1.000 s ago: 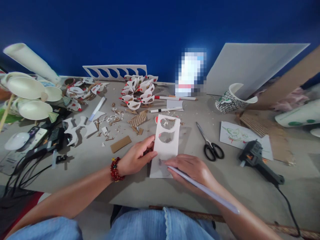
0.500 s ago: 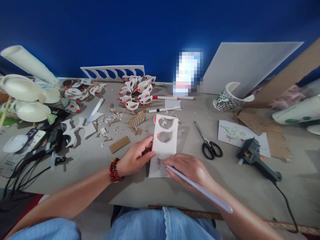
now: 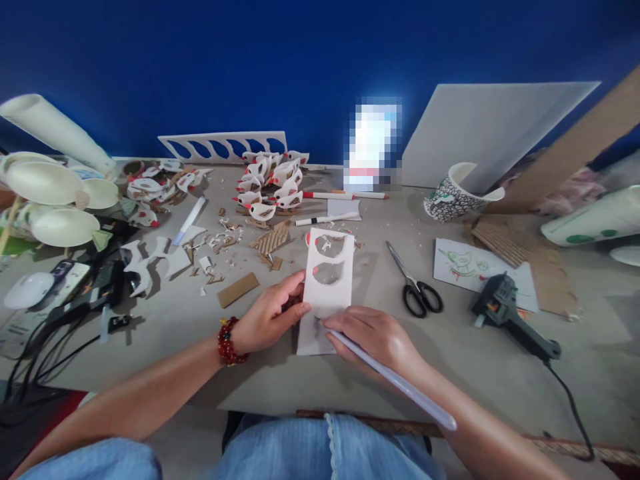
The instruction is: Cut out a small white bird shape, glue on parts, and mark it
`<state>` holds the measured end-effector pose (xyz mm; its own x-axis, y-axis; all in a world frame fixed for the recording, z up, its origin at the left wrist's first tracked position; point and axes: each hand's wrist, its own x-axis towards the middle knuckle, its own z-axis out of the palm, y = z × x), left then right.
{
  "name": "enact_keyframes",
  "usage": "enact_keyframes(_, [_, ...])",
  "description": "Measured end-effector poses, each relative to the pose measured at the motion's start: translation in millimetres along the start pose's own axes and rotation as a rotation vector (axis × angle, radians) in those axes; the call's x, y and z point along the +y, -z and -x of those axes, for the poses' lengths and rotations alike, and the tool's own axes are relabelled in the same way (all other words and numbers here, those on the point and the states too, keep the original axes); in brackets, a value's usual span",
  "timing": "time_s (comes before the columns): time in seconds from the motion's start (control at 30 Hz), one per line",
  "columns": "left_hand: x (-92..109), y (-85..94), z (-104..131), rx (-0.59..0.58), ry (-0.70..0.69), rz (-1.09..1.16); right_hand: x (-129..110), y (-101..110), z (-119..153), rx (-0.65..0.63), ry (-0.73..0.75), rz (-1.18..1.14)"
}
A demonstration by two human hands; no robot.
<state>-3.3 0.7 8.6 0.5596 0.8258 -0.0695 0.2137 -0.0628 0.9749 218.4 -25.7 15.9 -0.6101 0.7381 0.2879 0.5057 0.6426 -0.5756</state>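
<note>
My left hand (image 3: 274, 310) pins a narrow white board (image 3: 327, 300) to the table, thumb on its left edge and fingers alongside. Two bird-shaped holes open in the upper part of the board. My right hand (image 3: 376, 337) is closed around a craft knife (image 3: 395, 379) with a long pale lilac handle. Its thin tip rests on the lower part of the board, near my left thumb; the cut there is too small to make out.
White bird cutouts (image 3: 263, 211) with red beaks stand at the back. Scissors (image 3: 419, 290), a glue gun (image 3: 505, 308) and a bird drawing (image 3: 455, 260) lie right. Scraps (image 3: 237, 290), cables and a power strip (image 3: 65, 287) are left. A patterned paper cup (image 3: 447, 200) stands back right.
The view has shifted very slightly. The handle's far end has swung a little towards my body, while both hands keep their places on the board.
</note>
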Motion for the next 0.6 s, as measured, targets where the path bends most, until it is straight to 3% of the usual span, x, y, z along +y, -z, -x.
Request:
enact_keyframes(0.27, [-3.9, -5.1, 3.2, 0.028, -0.019, -0.204, -1.0, 0.7, -0.3, 0.062, -0.009, -0.001])
enact_keyframes(0.6, [1.4, 0.9, -0.1, -0.022, 0.002, -0.076, -3.4, 18.3, 2.0, 0.116, -0.038, -0.100])
